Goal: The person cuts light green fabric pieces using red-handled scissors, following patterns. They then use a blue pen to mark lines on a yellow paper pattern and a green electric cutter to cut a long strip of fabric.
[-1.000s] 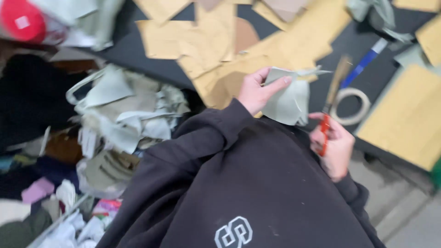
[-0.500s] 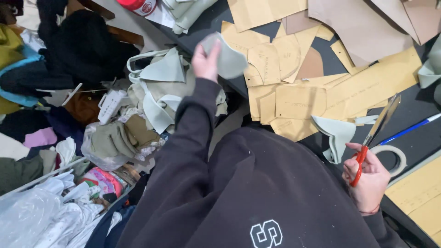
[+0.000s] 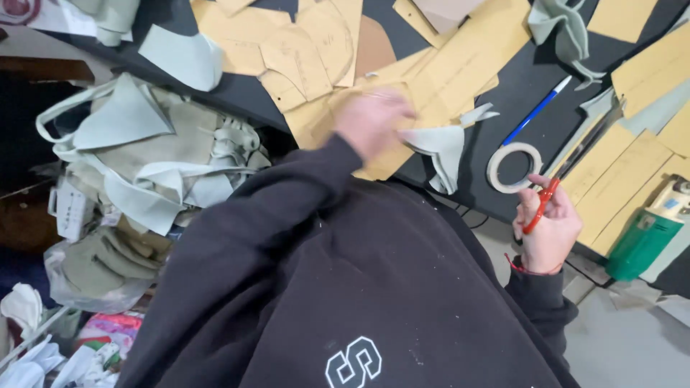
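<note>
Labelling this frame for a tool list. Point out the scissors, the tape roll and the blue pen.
scissors (image 3: 540, 207), head view, on the red handle in the right hand.
tape roll (image 3: 497, 172), head view, on its pale left rim.
blue pen (image 3: 530, 118), head view, on the middle of the blue barrel.

you're in a sewing or leather-cutting workshop: tan card pattern pieces (image 3: 460, 54) cover the black worktable (image 3: 532, 86), pale green fabric offcuts (image 3: 154, 154) pile up beside it, and a tape roll (image 3: 514, 167), a blue pen (image 3: 537, 110) and red-handled scissors (image 3: 540, 206) sit close by.
</note>
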